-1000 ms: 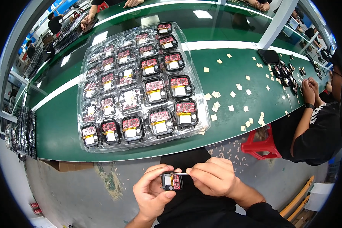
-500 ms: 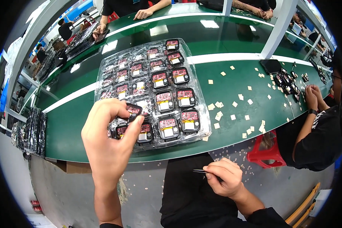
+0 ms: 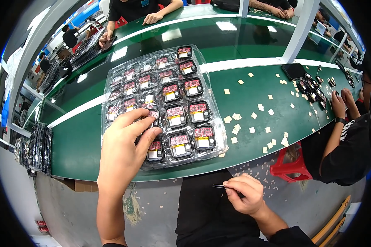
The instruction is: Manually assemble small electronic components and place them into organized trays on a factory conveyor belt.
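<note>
The left hand [image 3: 125, 150] is extended over the near left part of the clear moulded plastic tray [image 3: 218, 142], which rests on the green workbench [image 3: 82, 144]. Its fingers [image 3: 146, 138] are spread and lie on a small black square module [image 3: 154, 114] with a red circuit board, seated in a pocket of the second row from the near edge of the tray; whether the module is pinched or only touched cannot be told, since the fingers cover it. Each such module is judged to be light, rigid and fragile on its exposed board face, so the black outer frame is the recommended place of hold, with the red board and its label left untouched. The tray is thin and flexible and is likely to bend if pressed. The right hand [image 3: 245, 197], below the near edge of the tray and over the lap, is closed around slim metal tweezers [image 3: 220, 187], whose tips point left. Pale square paper scraps [image 3: 251, 115] are scattered to the right of the tray.
</note>
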Motion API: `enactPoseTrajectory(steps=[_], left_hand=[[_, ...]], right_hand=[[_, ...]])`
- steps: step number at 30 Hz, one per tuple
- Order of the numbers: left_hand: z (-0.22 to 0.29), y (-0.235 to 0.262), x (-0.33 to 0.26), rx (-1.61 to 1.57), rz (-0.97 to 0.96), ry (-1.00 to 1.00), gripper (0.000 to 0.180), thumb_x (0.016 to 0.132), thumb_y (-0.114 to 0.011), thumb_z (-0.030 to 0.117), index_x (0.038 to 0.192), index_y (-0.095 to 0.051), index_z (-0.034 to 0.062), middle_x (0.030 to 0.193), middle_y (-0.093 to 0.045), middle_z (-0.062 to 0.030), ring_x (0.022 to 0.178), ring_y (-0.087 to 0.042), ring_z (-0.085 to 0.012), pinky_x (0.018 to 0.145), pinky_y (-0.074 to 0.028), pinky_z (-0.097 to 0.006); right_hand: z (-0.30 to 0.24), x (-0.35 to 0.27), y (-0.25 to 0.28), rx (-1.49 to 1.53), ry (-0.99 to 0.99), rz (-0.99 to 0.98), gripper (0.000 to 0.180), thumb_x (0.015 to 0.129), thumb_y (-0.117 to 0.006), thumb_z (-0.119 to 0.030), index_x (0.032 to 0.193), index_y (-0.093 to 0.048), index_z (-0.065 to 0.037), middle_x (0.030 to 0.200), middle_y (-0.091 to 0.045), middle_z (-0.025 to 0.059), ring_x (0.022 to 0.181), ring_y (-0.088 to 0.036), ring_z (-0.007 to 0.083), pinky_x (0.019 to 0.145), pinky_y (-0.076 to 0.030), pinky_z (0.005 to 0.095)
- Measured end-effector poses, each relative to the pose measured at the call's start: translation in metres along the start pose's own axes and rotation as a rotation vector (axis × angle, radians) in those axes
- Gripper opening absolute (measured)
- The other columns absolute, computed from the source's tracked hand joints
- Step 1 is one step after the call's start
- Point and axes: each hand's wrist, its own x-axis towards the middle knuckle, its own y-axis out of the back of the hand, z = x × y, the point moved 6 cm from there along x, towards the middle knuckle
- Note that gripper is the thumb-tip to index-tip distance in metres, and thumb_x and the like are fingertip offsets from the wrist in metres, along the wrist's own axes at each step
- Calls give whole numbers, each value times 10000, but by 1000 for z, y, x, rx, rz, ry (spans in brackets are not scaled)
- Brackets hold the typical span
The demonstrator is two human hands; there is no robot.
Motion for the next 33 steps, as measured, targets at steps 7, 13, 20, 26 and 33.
enactPoseTrajectory(steps=[7,13,20,26,33], left_hand=[[10,1,-1,119,-127,-69,242,875,-686,-4,1111,-729,-41,1175,-687,-152,1095,-642,-348,974,-497,-415],[15,-8,5,97,-144,-118,237,854,-667,-40,1082,-729,-42,1156,-678,-166,1129,-624,-372,1008,-478,-440],[8,5,-9,131,-128,-112,369,843,-607,-103,1193,-677,-9,1226,-656,-178,1273,-551,-442,1081,-428,-511],[25,20,-23,109,-37,-25,386,850,-583,-132,1216,-652,-36,1295,-638,-202,1339,-532,-406,1145,-380,-483],[84,19,-61,-259,58,-201,264,839,-687,-114,1073,-745,-6,1122,-719,-168,1139,-682,-376,1011,-526,-464]], right_hand=[[7,4,2,-4,-9,11,217,775,-774,40,987,-751,-1,843,-719,112,616,-634,225,556,-501,312],[18,8,29,-90,-52,108,185,808,-765,42,990,-742,16,871,-726,134,665,-680,249,605,-546,328],[70,52,96,-392,-197,359,193,916,-641,48,1108,-637,36,1054,-664,196,867,-688,344,718,-571,355],[157,71,208,-923,-487,501,325,933,-687,-195,1194,-648,-6,1198,-608,210,1013,-672,419,874,-539,487],[209,101,245,-1108,-742,253,457,921,-691,-375,1275,-670,-86,1208,-616,194,1055,-685,403,919,-544,482]])
